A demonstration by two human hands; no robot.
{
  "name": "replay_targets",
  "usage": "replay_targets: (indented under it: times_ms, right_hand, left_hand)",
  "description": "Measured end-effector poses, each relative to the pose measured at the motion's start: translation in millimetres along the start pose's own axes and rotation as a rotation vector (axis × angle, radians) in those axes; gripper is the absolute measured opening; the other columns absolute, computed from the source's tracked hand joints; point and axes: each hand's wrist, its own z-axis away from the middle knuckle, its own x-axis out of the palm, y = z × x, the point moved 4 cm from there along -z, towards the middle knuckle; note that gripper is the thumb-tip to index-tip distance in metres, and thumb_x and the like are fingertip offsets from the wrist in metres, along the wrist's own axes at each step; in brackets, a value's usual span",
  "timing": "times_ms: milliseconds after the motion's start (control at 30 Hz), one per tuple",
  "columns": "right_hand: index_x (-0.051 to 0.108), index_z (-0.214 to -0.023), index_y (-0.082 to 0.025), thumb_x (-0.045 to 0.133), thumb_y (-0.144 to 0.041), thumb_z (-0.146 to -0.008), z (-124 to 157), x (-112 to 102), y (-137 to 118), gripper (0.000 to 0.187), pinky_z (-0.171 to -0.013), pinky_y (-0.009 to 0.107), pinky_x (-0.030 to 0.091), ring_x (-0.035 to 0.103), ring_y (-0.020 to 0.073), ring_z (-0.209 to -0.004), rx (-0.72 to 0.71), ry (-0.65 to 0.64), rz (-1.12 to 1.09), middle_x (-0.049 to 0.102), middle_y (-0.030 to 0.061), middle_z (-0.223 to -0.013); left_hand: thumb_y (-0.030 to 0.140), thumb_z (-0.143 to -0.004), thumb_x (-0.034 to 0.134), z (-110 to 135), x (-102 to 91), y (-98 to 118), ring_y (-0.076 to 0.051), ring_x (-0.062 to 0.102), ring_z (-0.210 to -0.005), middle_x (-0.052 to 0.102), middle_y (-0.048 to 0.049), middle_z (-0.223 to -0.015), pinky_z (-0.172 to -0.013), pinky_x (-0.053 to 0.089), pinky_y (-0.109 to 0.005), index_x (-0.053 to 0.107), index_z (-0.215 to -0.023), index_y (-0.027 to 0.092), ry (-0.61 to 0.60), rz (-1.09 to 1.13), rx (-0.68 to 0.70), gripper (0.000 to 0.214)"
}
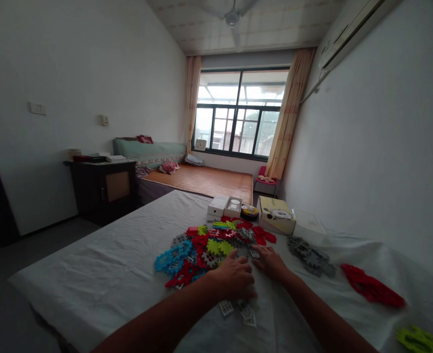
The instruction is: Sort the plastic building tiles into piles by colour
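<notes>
A small white lattice tile (255,254) is pinched by the right hand (270,264), beside the pile of coloured pieces (219,246); how the left hand (234,277) grips cannot be told. Edges are best held lightly.

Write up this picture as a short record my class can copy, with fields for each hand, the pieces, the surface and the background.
Left hand: over the near side of the mixed pile; grip unclear
Right hand: at a small white grid piece; grip unclear
Pile colours: red, blue, lime green, grey, white
Separate groups, right: grey pieces, red pieces, lime pieces
Behind pile: white boxes, round tin, yellow box
Surface: white cloth
Background: bed, window
</notes>
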Motion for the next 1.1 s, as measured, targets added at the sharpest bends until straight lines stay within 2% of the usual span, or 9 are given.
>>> replay_targets:
  times_ms: [100, 233, 400, 533, 733, 867, 933, 1000, 1100]
  right_hand:
    - [0.064, -0.114, -0.023, 0.052, -0.032, -0.082, 0, 8, 1, 0.035, -0.102, 0.040, 0.036, 0.046, 0.0252, -0.121, -0.078, 0.021, -0.073, 0.059, 0.0074, -0.126]
    - [0.065, -0.109, -0.023, 0.055, -0.034, -0.080, 6, 8, 4, 0.032, -0.101, 0.040, 0.038, 0.052, 0.0254, -0.115, -0.095, 0.114, -0.227, 0.064, 0.0080, -0.118]
    - [0.049, -0.127, -0.023, 0.064, -0.034, -0.073, 14, 4, 15, 0.057, -0.088, 0.036, 0.049, 0.061, 0.0221, -0.100, -0.004, 0.136, -0.481, 0.065, 0.0070, -0.112]
    - [0.045, -0.126, -0.022, 0.068, -0.031, -0.068, 13, 2, 19, 0.063, -0.083, 0.034, 0.051, 0.061, 0.0201, -0.096, 0.026, 0.134, -0.610, 0.062, 0.0071, -0.111]
    - [0.045, -0.124, -0.023, 0.064, -0.025, -0.070, 11, 1, 14, 0.057, -0.077, 0.032, 0.053, 0.061, 0.0176, -0.093, -0.006, 0.098, -0.812, 0.056, 0.0087, -0.120]
    - [0.051, -0.120, -0.021, 0.062, -0.022, -0.072, 13, -3, 16, 0.050, -0.080, 0.035, 0.052, 0.064, 0.0181, -0.087, -0.001, 0.002, -0.869, 0.065, 0.0054, -0.100]
    - [0.052, -0.120, -0.020, 0.062, -0.021, -0.071, 13, -6, 21, 0.050, -0.079, 0.035, 0.052, 0.064, 0.0187, -0.084, 0.020, 0.017, -0.862, 0.067, 0.0042, -0.092]
    - [0.056, -0.117, -0.019, 0.063, -0.022, -0.071, 12, -9, 25, 0.046, -0.079, 0.035, 0.052, 0.064, 0.0195, -0.086, 0.029, 0.047, -0.858, 0.067, 0.0050, -0.094]
    - [0.063, -0.103, -0.020, 0.063, -0.029, -0.075, 12, -19, 26, 0.029, -0.080, 0.034, 0.051, 0.063, 0.0206, -0.093, 0.026, 0.129, -0.799, 0.067, 0.0061, -0.100]
  left_hand:
    - [0.060, -0.084, 0.048, 2, -1.4, 13, -0.024, 0.055, -0.104, 0.066, -0.0046, -0.109, -0.092, 0.037, -0.041, 0.063, -0.106, 0.026, -0.067, 0.060, 0.100, 0.044]
    - [0.050, -0.083, 0.056, 5, 1.2, 11, -0.023, 0.053, -0.108, 0.060, -0.0038, -0.121, -0.093, 0.037, -0.040, 0.055, -0.119, 0.026, -0.036, 0.040, 0.151, 0.043]
    - [0.039, -0.088, 0.052, 0, 13.8, -3, -0.021, 0.055, -0.100, 0.066, -0.0019, -0.102, -0.098, 0.032, -0.043, 0.061, -0.098, 0.024, 0.085, 0.009, 0.078, 0.020]
    - [0.031, -0.092, 0.047, 2, 24.8, -14, -0.019, 0.056, -0.096, 0.068, -0.0034, -0.093, -0.098, 0.030, -0.042, 0.063, -0.089, 0.021, 0.210, -0.014, -0.021, 0.019]
    - [0.031, -0.090, 0.052, 9, 26.3, -28, -0.018, 0.058, -0.092, 0.068, -0.0007, -0.085, -0.096, 0.032, -0.041, 0.064, -0.081, 0.021, 0.281, -0.015, -0.063, 0.018]
    - [0.030, -0.089, 0.052, 10, 22.5, -30, -0.018, 0.057, -0.093, 0.068, 0.0003, -0.084, -0.099, 0.032, -0.042, 0.064, -0.080, 0.023, 0.274, -0.026, -0.057, 0.016]
    - [0.030, -0.089, 0.052, 10, 21.8, -30, -0.017, 0.057, -0.092, 0.068, 0.0009, -0.084, -0.100, 0.031, -0.042, 0.064, -0.081, 0.023, 0.274, -0.030, -0.051, 0.016]
    - [0.029, -0.089, 0.052, 10, 21.6, -31, -0.017, 0.058, -0.091, 0.068, 0.0010, -0.082, -0.101, 0.031, -0.041, 0.064, -0.080, 0.023, 0.282, -0.031, -0.041, 0.017]
    - [0.031, -0.089, 0.052, 11, 20.7, -32, -0.015, 0.059, -0.087, 0.067, 0.0003, -0.078, -0.100, 0.033, -0.038, 0.064, -0.077, 0.021, 0.312, -0.038, -0.028, 0.020]
